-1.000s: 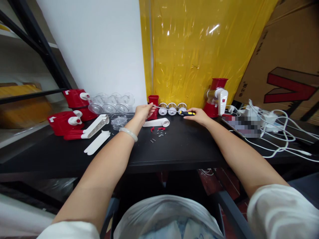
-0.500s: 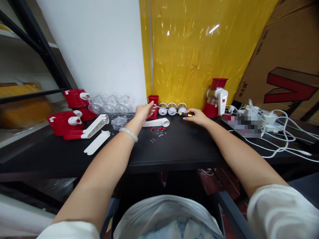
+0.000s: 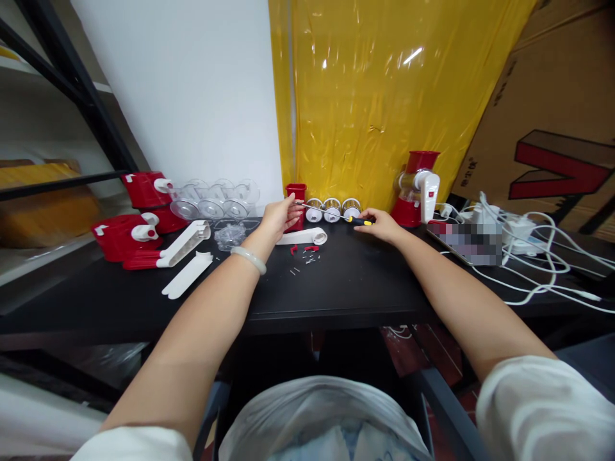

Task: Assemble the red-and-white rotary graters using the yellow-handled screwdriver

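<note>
My right hand (image 3: 379, 224) is closed around the black and yellow handle of a screwdriver (image 3: 361, 221), whose long metal shaft points left. At the shaft's far end, the thumb and forefinger of my left hand (image 3: 279, 216) are pinched together; what is between them is too small to make out. Behind those fingers stands a red plastic part (image 3: 296, 189), partly hidden. Below lies a white crank-shaped part (image 3: 307, 237), with two small red pieces (image 3: 311, 248) and several loose screws (image 3: 310, 259) in front of it on the black table (image 3: 336, 288).
Three metal drums (image 3: 332, 210) line the back. Leftward are clear plastic cups (image 3: 211, 208), red housings (image 3: 127, 235), a white handle (image 3: 185, 243) and a white cover (image 3: 188, 275). To the right stand a red and white rotary grater (image 3: 416, 192), a phone (image 3: 466, 242) and tangled white cables (image 3: 542, 250).
The screwdriver's handle has turned or shifted slightly within my right hand. My left fingers have barely moved at the shaft's end; everything on the table is unchanged.
</note>
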The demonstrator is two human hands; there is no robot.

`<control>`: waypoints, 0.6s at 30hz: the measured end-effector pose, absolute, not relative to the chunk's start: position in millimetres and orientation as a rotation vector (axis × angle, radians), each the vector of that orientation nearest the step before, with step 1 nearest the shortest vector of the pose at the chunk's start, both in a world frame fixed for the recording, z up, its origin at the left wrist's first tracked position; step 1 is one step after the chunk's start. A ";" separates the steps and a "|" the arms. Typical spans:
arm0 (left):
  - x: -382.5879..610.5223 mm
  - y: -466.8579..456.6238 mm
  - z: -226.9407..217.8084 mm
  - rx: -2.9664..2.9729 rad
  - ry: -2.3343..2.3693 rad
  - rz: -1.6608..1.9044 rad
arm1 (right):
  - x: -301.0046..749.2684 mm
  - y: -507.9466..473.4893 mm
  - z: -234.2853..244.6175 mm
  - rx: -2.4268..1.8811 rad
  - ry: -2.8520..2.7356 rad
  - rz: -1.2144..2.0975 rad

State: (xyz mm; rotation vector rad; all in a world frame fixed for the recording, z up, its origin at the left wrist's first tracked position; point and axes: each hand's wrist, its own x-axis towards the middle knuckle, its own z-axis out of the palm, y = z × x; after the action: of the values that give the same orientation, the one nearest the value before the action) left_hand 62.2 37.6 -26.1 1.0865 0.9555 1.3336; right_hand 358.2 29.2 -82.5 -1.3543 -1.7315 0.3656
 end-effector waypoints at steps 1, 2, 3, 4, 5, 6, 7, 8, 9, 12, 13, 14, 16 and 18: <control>62.3 36.5 -25.7 1.084 0.950 1.331 | 358.2 29.0 -82.4 -1.355 -1.730 0.368; 62.4 35.3 -25.1 1.080 0.944 1.329 | 358.2 28.8 -82.5 -1.353 -1.728 0.372; 62.4 34.2 -24.6 1.075 0.939 1.327 | 358.2 28.6 -82.6 -1.351 -1.726 0.374; 62.4 33.1 -24.2 1.068 0.934 1.326 | 358.3 28.5 -82.7 -1.349 -1.724 0.374; 62.5 32.1 -23.8 1.063 0.928 1.326 | 358.4 28.4 -82.8 -1.346 -1.723 0.372; 62.5 31.5 -23.6 1.060 0.923 1.328 | 358.5 28.3 -82.9 -1.343 -1.723 0.370; 62.6 31.0 -23.5 1.058 0.917 1.332 | 358.5 28.3 -83.0 -1.338 -1.725 0.368; 62.7 30.8 -23.5 1.058 0.912 1.337 | 358.6 28.3 -83.0 -1.336 -1.727 0.368; 62.8 30.9 -23.7 1.060 0.907 1.344 | 358.7 28.5 -83.1 -1.337 -1.728 0.368; 63.2 31.8 -24.4 1.064 0.896 1.369 | 359.3 29.3 -83.5 -1.347 -1.728 0.369; 63.4 32.3 -24.8 1.065 0.894 1.377 | 359.5 29.8 -83.8 -1.347 -1.728 0.368; 63.5 32.9 -25.1 1.068 0.892 1.383 | 359.8 30.3 -84.2 -1.343 -1.731 0.367; 63.8 33.9 -25.7 1.074 0.896 1.391 | 360.3 31.3 -84.9 -1.335 -1.736 0.362; 64.1 34.7 -26.2 1.087 0.905 1.394 | 360.5 31.9 -85.3 -1.337 -1.738 0.354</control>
State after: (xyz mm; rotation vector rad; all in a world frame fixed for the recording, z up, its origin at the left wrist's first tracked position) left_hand 64.1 34.7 -26.2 1.0867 0.9054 1.3945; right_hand 360.5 31.9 -85.3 -1.3365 -1.7380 0.3538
